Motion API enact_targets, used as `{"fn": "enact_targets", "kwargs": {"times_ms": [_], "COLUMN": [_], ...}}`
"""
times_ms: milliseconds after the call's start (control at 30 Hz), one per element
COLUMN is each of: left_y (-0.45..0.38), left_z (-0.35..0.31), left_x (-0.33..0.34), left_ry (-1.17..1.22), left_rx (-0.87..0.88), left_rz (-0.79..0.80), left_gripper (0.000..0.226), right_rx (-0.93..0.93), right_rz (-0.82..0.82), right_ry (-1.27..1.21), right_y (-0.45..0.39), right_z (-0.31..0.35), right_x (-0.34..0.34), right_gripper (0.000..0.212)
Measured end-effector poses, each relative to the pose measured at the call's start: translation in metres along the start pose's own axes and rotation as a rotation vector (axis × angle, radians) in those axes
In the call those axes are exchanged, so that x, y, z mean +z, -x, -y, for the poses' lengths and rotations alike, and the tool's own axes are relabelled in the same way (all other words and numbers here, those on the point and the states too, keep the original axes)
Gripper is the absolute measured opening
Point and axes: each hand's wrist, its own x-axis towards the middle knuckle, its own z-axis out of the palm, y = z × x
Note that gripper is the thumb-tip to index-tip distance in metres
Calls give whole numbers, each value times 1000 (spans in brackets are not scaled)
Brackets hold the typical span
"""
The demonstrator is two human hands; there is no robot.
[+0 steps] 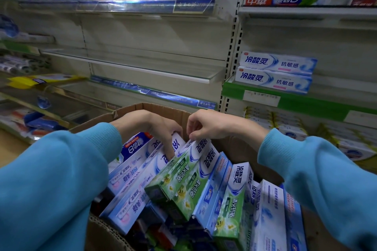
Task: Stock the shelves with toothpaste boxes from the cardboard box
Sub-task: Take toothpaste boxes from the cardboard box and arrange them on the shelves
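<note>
Both hands are down in the cardboard box point(146, 108), so this looks like the picking-up step, with nothing lifted out yet. The left hand point(155, 128) has its fingers curled down among the toothpaste boxes point(130, 171), and its fingertips go in beside a white and blue box point(177, 144), with the green boxes point(179, 179) just under and to the right of them. It seems to hold that box, but the tips are hidden, so the grip is hard to be sure of. The right hand point(206, 124) is just beside the left hand, and its thumb and fingers pinch the top end of the green and white boxes right below it. Next, I think the hands need to pull a box or two straight up and clear of the others, then lift them to the bare shelf point(130, 63) up above and beyond both hands. The boxes are packed close and lean on each other, so a neighbour could slide along too. The bottom of the cardboard box is dark and cut off. The shelves far to the left of the left hand are blurry, and I cannot tell what sits there.
</note>
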Motion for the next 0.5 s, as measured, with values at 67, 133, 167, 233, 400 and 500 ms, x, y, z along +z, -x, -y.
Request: {"fn": "enact_targets", "kwargs": {"times_ms": [67, 133, 167, 233, 400, 500], "left_y": [4, 9, 11, 14, 18, 23], "left_z": [-1, 0, 2, 5, 14, 22], "left_x": [-2, -5, -6, -10, -15, -23], "left_ry": [0, 4, 20, 79, 295, 418], "left_rx": [-1, -13, -19, -14, 38, 77], "left_rz": [-16, -29, -29, -32, -38, -77], "left_gripper": [59, 61, 62, 65, 50, 41], "right_rx": [0, 0, 0, -2, -3, -9], "right_rz": [3, 2, 4, 7, 1, -26], "right_ry": [2, 2, 3, 5, 4, -43], "right_y": [-1, -2, -2, -2, 0, 6], "right_z": [-1, -2, -2, -2, -1, 0], "right_x": [0, 0, 0, 0, -1, -4], "right_gripper": [8, 8, 9, 10, 12, 16]}}
